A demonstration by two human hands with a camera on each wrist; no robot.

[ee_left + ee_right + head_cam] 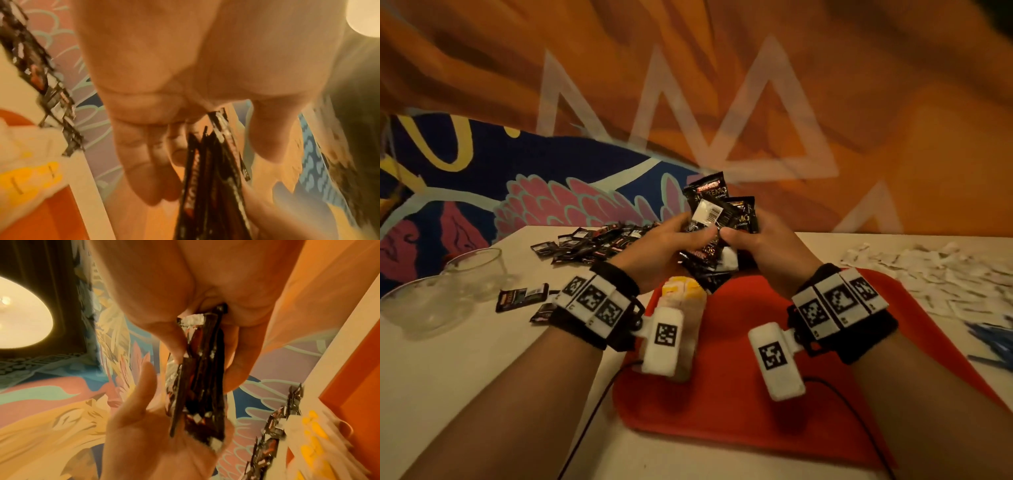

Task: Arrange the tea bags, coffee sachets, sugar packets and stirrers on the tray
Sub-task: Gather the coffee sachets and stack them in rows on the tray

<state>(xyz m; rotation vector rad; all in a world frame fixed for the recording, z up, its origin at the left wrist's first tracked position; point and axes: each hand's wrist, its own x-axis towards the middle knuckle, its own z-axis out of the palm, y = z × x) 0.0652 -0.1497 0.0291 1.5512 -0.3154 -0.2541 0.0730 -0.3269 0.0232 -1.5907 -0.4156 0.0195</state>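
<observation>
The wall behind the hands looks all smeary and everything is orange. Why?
Head view: warm dim light tints everything orange, and the wall is streaked with motion blur while the coffee sachets stay fairly sharp. Left wrist view: the left hand is soft and close. Right wrist view: a lamp glares white, and the edges bend.

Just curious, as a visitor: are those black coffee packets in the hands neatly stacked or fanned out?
Fanned out. The coffee sachets stick up at different angles between the left hand and right hand, above the red tray.
</observation>
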